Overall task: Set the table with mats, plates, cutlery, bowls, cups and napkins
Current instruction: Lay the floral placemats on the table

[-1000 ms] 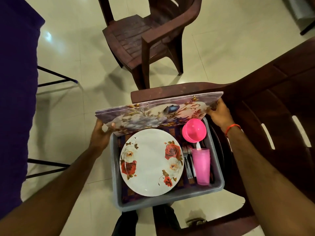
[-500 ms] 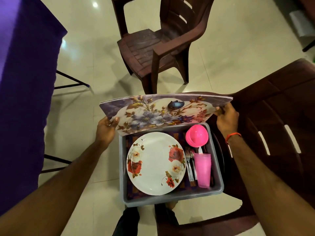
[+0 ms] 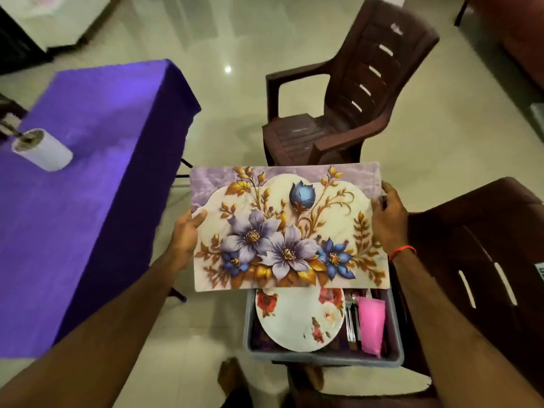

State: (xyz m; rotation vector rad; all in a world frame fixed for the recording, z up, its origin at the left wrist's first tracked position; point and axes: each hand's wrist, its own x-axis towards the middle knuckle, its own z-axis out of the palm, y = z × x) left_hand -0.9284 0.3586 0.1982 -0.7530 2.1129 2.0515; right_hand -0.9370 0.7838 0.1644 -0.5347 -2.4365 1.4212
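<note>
L hand (image 3: 185,234) & R hand (image 3: 388,219) each grip a short edge of floral mat (image 3: 288,231), held btwn them. Just below hands: grey tub (image 3: 323,358) w/ plate (image 3: 297,319), pink cup (image 3: 371,325). Purple bench (image 3: 88,187) left of L hand.

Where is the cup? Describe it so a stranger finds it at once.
Find the grey tub just under the flowered placemat. Along its right wall, beyond the rose plate and the cutlery, is the cup. It is the only plain pink thing there.

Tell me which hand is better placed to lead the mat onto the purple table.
Left. The left hand grips the mat edge nearest the purple table; the right hand holds the far edge.
</note>
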